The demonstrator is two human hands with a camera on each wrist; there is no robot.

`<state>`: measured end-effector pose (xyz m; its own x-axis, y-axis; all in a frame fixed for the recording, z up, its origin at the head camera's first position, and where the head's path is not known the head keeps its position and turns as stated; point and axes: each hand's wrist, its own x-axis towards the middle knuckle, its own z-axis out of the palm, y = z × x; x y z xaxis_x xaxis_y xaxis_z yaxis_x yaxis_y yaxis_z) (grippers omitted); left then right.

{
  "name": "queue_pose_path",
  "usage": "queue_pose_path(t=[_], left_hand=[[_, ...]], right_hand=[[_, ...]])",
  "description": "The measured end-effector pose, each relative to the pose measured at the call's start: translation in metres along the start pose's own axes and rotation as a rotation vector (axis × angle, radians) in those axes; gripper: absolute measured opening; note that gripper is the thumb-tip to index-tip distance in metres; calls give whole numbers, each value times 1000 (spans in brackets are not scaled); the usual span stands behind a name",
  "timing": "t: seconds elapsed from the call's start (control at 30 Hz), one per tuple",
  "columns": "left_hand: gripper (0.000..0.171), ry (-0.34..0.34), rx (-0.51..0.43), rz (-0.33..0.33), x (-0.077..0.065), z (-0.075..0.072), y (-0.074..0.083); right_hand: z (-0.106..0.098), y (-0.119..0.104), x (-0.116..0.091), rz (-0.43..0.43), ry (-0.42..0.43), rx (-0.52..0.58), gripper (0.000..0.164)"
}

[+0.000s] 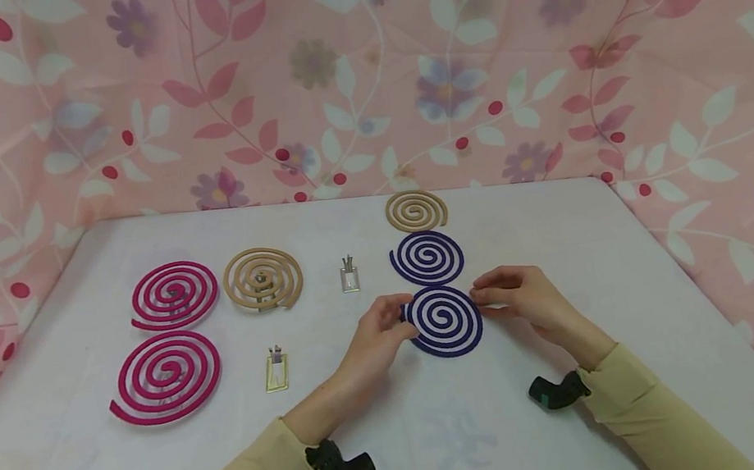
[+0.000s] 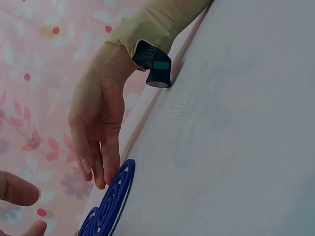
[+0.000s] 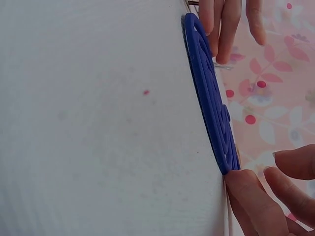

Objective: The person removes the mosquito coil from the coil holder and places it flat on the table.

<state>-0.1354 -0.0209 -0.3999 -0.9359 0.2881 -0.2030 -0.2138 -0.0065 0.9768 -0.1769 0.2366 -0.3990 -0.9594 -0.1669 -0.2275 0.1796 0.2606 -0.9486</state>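
Note:
A dark blue spiral mosquito coil (image 1: 445, 322) lies flat on the white table between the two hands. At its left edge is the left hand (image 1: 382, 334), its thumb and fingers spread apart and the fingertips right at the rim. My right hand (image 1: 522, 298) has its relaxed fingertips at the opposite rim; in the right wrist view those fingers (image 3: 253, 196) touch the end of the coil. Just beyond it, a second blue coil (image 1: 427, 257) and a tan coil (image 1: 415, 211) continue the column away from me.
To the left lie two magenta coils (image 1: 174, 292) and another tan coil (image 1: 263, 279), with metal stands showing beneath. Two small metal coil stands (image 1: 350, 277) lie on the white table (image 1: 449, 439). A floral pink cloth (image 1: 349, 65) hangs behind and around the sides.

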Motion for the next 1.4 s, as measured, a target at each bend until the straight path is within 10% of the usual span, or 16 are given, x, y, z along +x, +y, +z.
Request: queue_pose_path(t=[0.53, 0.77, 0.93, 1.4], left_hand=[[47, -52, 102, 62, -2, -8, 11], [47, 42, 243, 331, -25, -67, 92], [48, 123, 260, 386, -47, -116, 131], [36, 162, 35, 529, -59, -197, 135]], right_hand=[[-1, -4, 0, -37, 32, 28, 35], [-30, -42, -23, -297, 206, 263, 39], [-36, -64, -39, -404, 228, 294, 44], [50, -138, -16, -523, 123, 243, 35]])
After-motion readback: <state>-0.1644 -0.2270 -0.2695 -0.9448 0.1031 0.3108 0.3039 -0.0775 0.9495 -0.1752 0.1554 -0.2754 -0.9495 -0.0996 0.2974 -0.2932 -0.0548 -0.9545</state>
